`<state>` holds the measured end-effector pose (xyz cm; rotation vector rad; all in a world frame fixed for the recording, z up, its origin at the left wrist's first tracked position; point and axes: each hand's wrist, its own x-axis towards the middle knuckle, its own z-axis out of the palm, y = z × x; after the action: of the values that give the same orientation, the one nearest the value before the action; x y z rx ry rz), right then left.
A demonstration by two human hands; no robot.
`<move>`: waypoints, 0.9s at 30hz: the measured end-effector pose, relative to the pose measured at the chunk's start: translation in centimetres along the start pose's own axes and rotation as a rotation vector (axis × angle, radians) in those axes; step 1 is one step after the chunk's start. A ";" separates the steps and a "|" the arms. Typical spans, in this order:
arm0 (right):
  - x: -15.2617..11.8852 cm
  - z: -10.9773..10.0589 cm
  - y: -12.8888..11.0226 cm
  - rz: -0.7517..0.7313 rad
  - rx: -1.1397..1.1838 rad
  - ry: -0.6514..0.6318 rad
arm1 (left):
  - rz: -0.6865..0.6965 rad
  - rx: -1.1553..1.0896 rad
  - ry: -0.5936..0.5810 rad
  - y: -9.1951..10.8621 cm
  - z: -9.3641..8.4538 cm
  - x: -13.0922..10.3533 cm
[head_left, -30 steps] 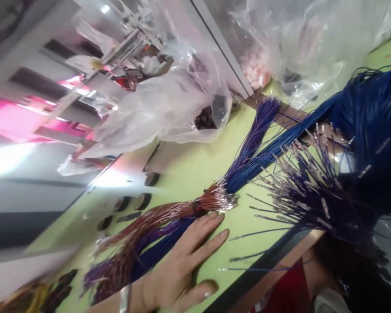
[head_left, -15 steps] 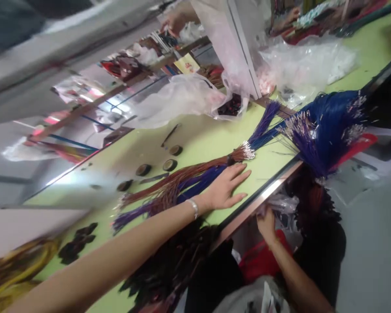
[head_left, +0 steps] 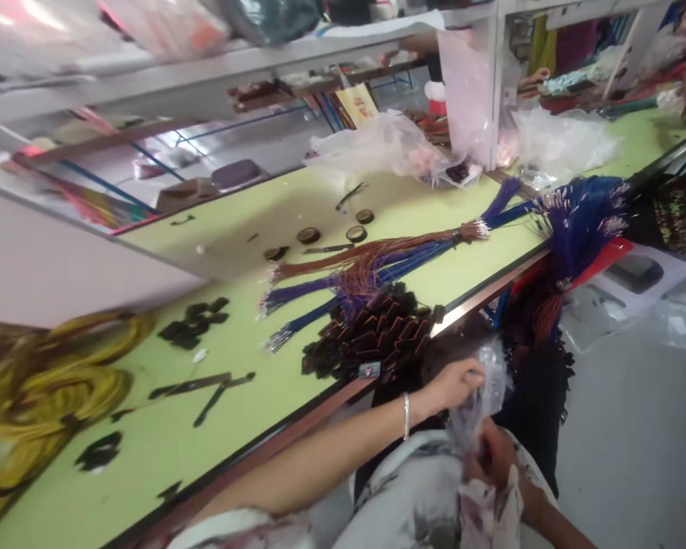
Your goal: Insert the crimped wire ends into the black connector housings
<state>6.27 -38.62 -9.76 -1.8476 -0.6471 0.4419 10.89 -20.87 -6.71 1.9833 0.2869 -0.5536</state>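
Observation:
Over my lap, my left hand point(head_left: 454, 383), with a bracelet at the wrist, pinches the upper part of a crumpled clear plastic bag point(head_left: 492, 377). My right hand point(head_left: 496, 450), somewhat blurred, is closed around the lower part of the same bag; its fingertips are partly hidden. What the bag holds, if anything, I cannot make out. Beside my left hand, a heap of black connectors point(head_left: 371, 332) lies at the table's edge. Behind the heap stretch bundles of brown wires point(head_left: 343, 255) and blue wires point(head_left: 417, 263) with bare or metal-tipped ends.
Rolls of tape point(head_left: 309, 235) and snips point(head_left: 211, 389) lie on the green table point(head_left: 251, 457). Coiled yellow cable point(head_left: 80, 389) sits at the left. More blue wires point(head_left: 583, 221) hang over the edge at the right. A shelf point(head_left: 206, 76) runs above the table's back.
My left hand has left the wire bundles on the table and come down to the bag. My right hand has moved lower, still with the bag. The view has turned leftward and levelled.

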 end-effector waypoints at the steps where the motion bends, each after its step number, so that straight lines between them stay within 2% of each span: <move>1: -0.5 -0.5 -0.4 0.024 0.043 -0.042 | -0.012 -0.123 0.001 -0.9 0.5 -0.5; 3: -1.1 -1.2 -0.9 0.055 0.079 -0.070 | -0.020 -0.308 -0.011 -1.8 1.7 -1.5; 6: -1.4 -1.2 -1.3 0.128 0.116 -0.056 | 0.027 -0.519 -0.072 -1.5 3.0 -2.9; 8: -1.6 -1.0 -1.6 0.194 0.148 -0.020 | 0.087 -0.634 -0.049 -0.8 2.9 -3.7; 10: -2.0 -0.8 -1.9 0.229 0.182 0.000 | 0.130 -0.693 0.047 -0.3 2.0 -4.4; 12: -2.5 -0.8 -2.2 0.224 0.196 -0.009 | 0.152 -0.621 0.129 -0.2 1.2 -4.9; 14: -2.8 -0.7 -2.5 0.177 0.160 -0.035 | 0.171 -0.414 0.163 -0.6 1.0 -4.9; 17: -2.9 -0.6 -2.8 0.070 0.055 -0.114 | 0.175 -0.193 0.100 -1.3 2.2 -4.4; 19: -2.9 -0.7 -3.0 0.028 0.035 -0.144 | 0.180 -0.274 0.081 -1.8 2.8 -4.3; 21: -3.3 -0.9 -3.0 0.070 0.059 -0.054 | 0.197 -0.477 0.155 -2.3 2.3 -4.7; 24: -4.3 -1.3 -3.0 0.158 0.081 0.154 | 0.215 -0.742 0.291 -3.1 0.1 -6.6; 25: -4.7 -1.5 -2.9 0.156 0.081 0.191 | 0.210 -0.790 0.314 -3.4 -0.7 -7.3; 27: -5.2 -1.6 -3.0 0.107 0.077 0.173 | 0.193 -0.843 0.338 -3.9 -1.6 -8.5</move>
<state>2.49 -42.23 -6.43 -1.8293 -0.4101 0.3667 2.31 -17.33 -4.85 1.2441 0.4436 0.0524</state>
